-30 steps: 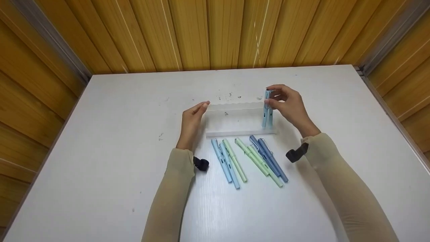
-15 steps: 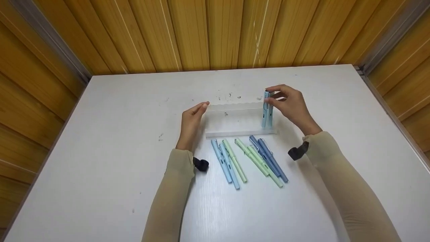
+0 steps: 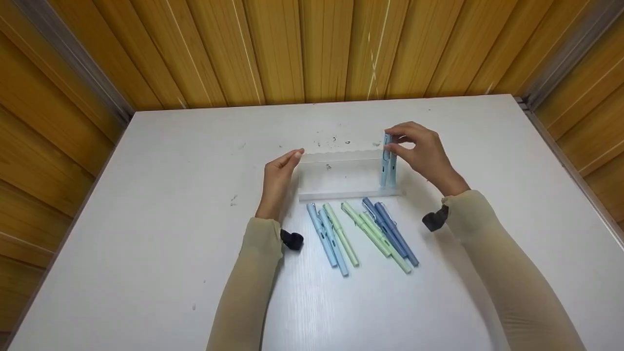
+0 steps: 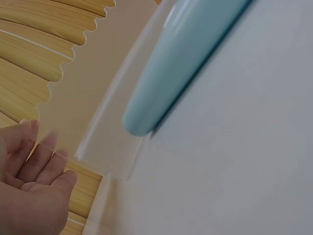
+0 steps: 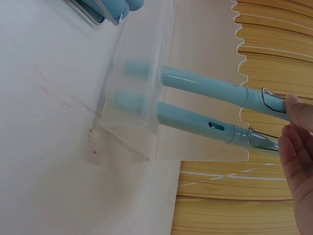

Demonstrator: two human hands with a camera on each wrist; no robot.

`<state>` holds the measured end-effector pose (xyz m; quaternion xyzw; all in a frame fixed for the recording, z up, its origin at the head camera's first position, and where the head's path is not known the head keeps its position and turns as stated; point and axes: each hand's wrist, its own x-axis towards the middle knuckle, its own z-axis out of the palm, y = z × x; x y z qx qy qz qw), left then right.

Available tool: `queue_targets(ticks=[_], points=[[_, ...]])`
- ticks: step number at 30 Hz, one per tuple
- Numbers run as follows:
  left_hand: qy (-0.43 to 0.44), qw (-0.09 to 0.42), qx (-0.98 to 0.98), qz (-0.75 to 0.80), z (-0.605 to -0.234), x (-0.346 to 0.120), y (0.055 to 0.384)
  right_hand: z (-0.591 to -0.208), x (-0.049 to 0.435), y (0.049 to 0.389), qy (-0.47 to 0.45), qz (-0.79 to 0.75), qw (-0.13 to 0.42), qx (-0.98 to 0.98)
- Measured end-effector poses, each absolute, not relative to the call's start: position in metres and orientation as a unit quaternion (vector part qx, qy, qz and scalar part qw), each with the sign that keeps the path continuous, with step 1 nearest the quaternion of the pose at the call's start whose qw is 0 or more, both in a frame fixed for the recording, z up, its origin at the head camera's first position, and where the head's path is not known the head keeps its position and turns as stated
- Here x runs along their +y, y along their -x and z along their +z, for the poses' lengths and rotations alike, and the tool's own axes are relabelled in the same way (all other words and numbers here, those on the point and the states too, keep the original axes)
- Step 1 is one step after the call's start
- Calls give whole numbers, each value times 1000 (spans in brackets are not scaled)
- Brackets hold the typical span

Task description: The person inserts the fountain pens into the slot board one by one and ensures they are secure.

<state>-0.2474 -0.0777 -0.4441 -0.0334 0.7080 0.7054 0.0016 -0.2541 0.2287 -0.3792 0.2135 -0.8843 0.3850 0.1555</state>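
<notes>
A clear pen stand (image 3: 341, 194) with a scalloped back panel stands on the white table. Its left corner is pinched by my left hand (image 3: 280, 178), some fingertips showing through the plastic in the left wrist view. At the stand's right end, my right hand (image 3: 419, 151) pinches the capped top of a light blue pen (image 5: 200, 82). That pen's lower end is inside the front trough. A second light blue pen (image 5: 190, 121) stands beside it, nearer the stand's right edge, its clip right by my fingers.
In front of the stand lie two light blue pens (image 3: 321, 235), a green pen (image 3: 341, 235), two more green pens (image 3: 366, 229) and two dark blue pens (image 3: 397, 234). Wood-patterned panels (image 3: 321, 53) rise behind the table (image 3: 170, 219).
The pen in my right hand has come down slightly and stands closer to upright. My right wrist has shifted a little to the right. The left hand keeps its place.
</notes>
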Motion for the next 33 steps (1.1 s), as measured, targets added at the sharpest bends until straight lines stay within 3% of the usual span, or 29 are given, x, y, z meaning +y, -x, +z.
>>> queue_targets(ticks=[6, 20, 33], points=[[38, 8, 715, 698, -429, -76, 238, -378, 229, 254, -238, 355, 179, -886], [40, -8, 719, 694, -444, -77, 246, -380, 230, 262, -249, 343, 178, -888], [47, -2, 720, 693, -443, -76, 248, -377, 224, 266, -218, 338, 139, -905]])
